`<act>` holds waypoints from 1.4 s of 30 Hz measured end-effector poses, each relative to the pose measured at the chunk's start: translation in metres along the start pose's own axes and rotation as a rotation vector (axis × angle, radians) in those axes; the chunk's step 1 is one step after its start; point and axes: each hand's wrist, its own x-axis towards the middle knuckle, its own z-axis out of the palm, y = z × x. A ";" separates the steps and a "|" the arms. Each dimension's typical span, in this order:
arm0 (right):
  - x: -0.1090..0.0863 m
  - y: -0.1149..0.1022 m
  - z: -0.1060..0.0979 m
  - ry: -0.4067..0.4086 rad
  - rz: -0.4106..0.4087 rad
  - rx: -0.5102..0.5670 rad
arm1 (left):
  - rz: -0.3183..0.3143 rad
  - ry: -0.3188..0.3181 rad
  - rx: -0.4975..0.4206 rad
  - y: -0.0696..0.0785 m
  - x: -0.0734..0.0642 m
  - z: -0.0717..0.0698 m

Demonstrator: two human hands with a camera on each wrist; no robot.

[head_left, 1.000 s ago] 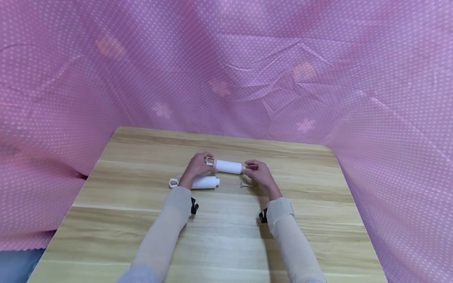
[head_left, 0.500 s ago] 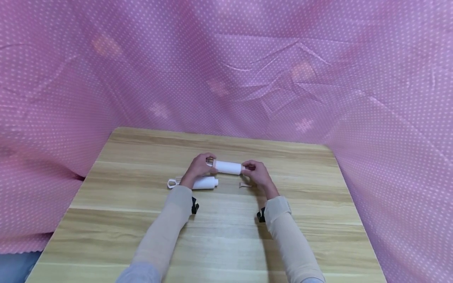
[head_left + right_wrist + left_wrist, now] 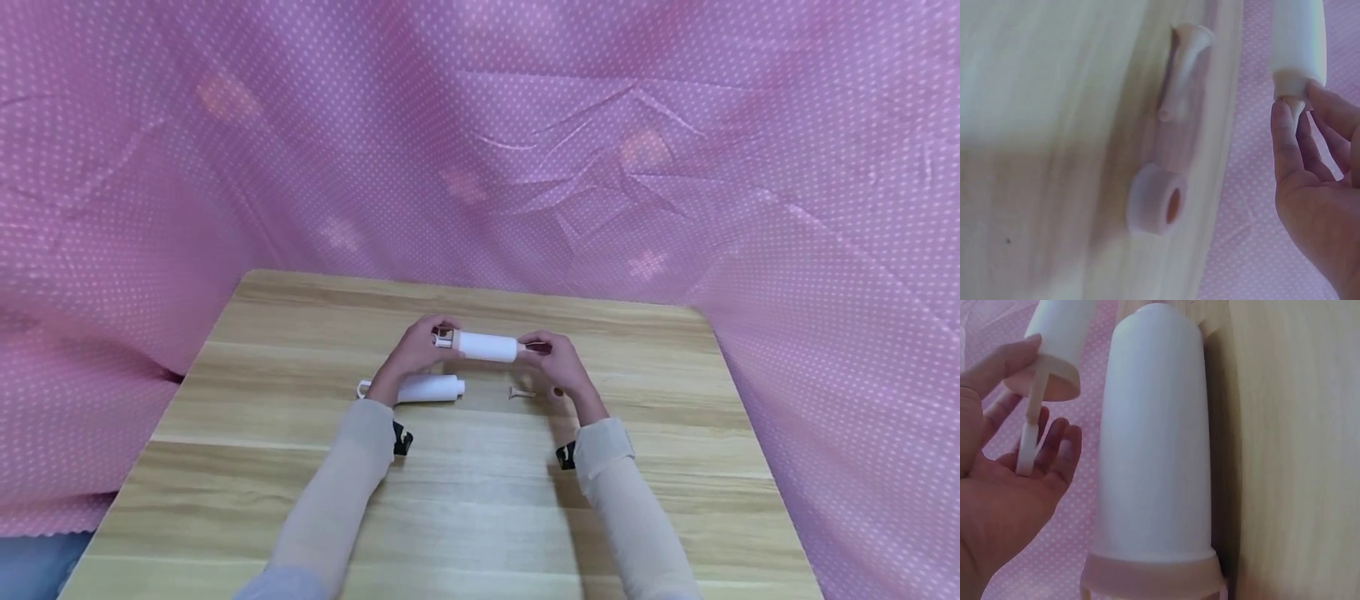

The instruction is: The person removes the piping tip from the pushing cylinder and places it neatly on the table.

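A white tube (image 3: 487,347) with a pinkish-beige collar and a hinged end piece is held level above the table between both hands. At its collar end, my left hand (image 3: 414,350) grips with thumb and fingers, the hinged piece hanging over the palm in the left wrist view. My right hand (image 3: 561,363) pinches a thin beige stem (image 3: 1297,109) at the tube's narrow neck; how deep it sits is hidden. A similar white tube (image 3: 1157,437) lies on the table below the left wrist.
On the wooden table (image 3: 480,500), under the right hand, lie a beige stemmed piece with a flared end (image 3: 1188,59) and a short pinkish ring (image 3: 1150,203). A pink dotted cloth (image 3: 465,150) hangs around the table's back and sides.
Both hands have raised the white tube slightly. My right fingers have come to its neck with the stem. The ring on the table now shows beside the right wrist.
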 end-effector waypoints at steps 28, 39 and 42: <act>-0.036 -0.025 0.003 -0.006 -0.045 0.389 | 0.125 0.093 -0.238 0.016 -0.050 -0.007; -0.039 -0.030 0.005 -0.095 -0.038 0.392 | 0.138 0.147 -0.271 0.020 -0.054 -0.005; -0.039 -0.031 0.005 -0.092 -0.055 0.353 | 0.161 0.177 -0.251 0.018 -0.056 -0.003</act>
